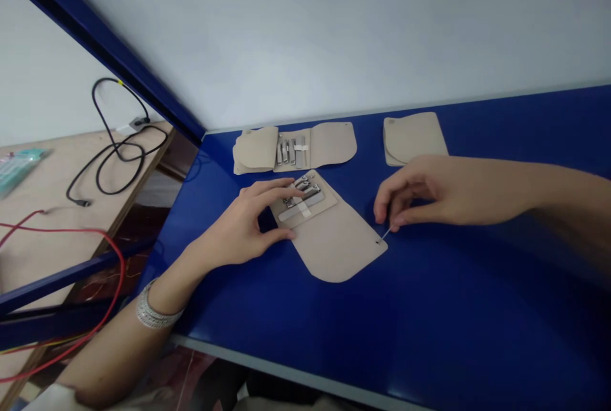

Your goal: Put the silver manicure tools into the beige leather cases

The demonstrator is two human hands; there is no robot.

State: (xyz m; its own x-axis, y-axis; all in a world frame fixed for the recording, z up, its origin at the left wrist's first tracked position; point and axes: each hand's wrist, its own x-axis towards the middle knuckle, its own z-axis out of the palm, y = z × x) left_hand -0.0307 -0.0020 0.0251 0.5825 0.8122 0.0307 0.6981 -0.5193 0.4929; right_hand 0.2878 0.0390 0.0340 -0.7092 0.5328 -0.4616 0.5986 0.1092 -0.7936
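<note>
The nearest beige case (337,245) lies open on the bench (439,315), the left hand (248,223) spread over its tool end, the right hand (424,193) pinching a thin stick (386,233) at its flap corner.

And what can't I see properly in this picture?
Head view:
Thin, pale stick: upper end hidden by the right hand.
Silver metal tools: partly covered by the left hand.
Flat beige pouch, back right: folded shut, hiding its inside.
Long red cable: cut off by the picture's left edge.

Silvery bracelet (151,315) — pale sleeve (51,398)
</note>
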